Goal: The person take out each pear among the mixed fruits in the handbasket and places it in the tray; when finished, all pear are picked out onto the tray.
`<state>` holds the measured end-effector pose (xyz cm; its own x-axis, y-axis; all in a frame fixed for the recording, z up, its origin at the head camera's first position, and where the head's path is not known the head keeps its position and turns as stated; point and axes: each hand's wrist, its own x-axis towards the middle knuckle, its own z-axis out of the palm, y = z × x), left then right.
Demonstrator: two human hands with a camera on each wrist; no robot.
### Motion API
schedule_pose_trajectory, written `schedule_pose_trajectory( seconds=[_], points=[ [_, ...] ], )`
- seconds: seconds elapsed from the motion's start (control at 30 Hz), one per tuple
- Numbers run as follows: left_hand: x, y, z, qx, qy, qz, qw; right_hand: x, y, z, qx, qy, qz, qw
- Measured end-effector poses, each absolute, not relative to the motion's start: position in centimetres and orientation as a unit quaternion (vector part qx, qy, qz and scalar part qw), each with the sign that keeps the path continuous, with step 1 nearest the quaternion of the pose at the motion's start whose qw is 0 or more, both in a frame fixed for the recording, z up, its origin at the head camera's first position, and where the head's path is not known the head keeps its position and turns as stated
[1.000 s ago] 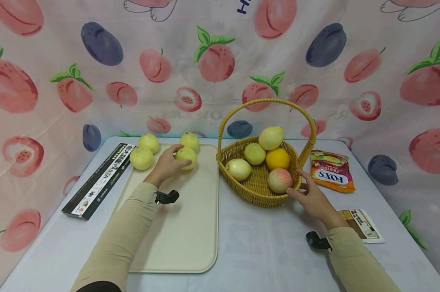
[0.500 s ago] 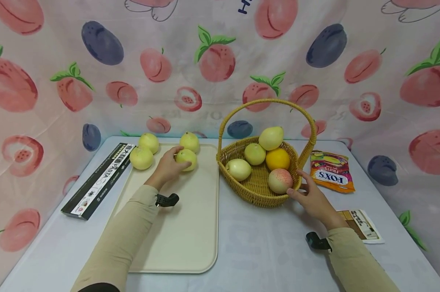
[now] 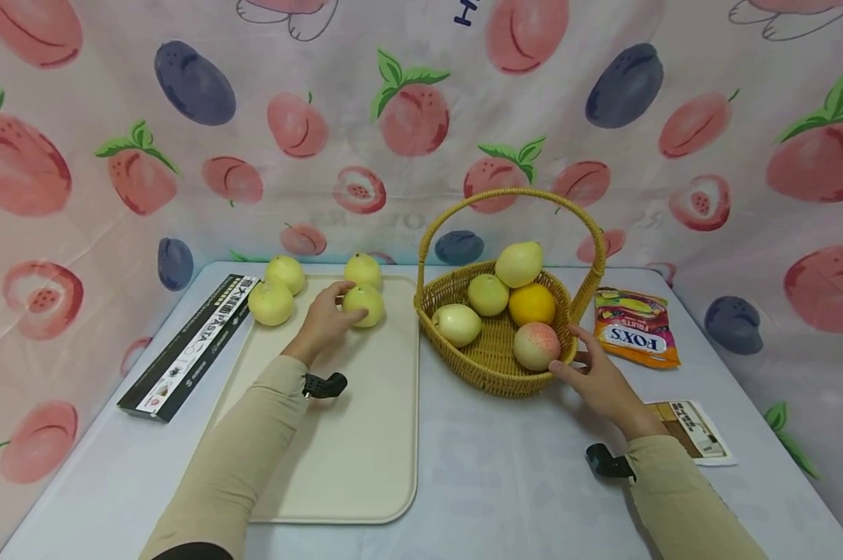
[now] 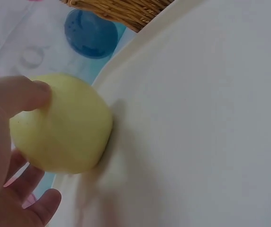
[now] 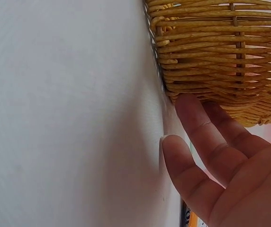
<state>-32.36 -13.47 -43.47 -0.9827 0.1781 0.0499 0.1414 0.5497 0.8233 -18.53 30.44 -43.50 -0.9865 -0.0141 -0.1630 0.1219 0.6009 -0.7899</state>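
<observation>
In the head view my left hand [image 3: 329,315] holds a round yellow-green fruit [image 3: 365,306] over the far part of a cream tray [image 3: 351,435]. The left wrist view shows my thumb on one side of that fruit [image 4: 67,127] and fingers partly hidden beyond it, with the tray surface close by. A second such fruit [image 3: 362,271] is right behind. My right hand [image 3: 599,386] holds the right end of a wicker basket [image 3: 456,365], thumb at the rim. Up close, its fingertips [image 5: 190,106] touch the basket's lower weave [image 5: 206,56].
Inside the basket are a peach [image 3: 536,347], an orange [image 3: 532,304] and several yellow-green fruits [image 3: 456,325]. Two more fruits [image 3: 271,302] sit at the tray's far left corner, beside a black pasta box [image 3: 190,350]. A candy bag [image 3: 634,328] and a flat packet [image 3: 697,432] lie right.
My left hand and the fruit in it have shifted slightly to the right across the tray. My right hand and the basket stay where they were.
</observation>
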Motion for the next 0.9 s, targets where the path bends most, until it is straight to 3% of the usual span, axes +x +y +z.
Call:
schedule_pose_trajectory(
  seconds=[0.9],
  points=[
    [-32.49, -13.42, -43.13, 0.072, 0.877, 0.473, 0.025, -18.52, 30.40, -43.42, 0.027, 0.892, -0.445, 0.077]
  ],
)
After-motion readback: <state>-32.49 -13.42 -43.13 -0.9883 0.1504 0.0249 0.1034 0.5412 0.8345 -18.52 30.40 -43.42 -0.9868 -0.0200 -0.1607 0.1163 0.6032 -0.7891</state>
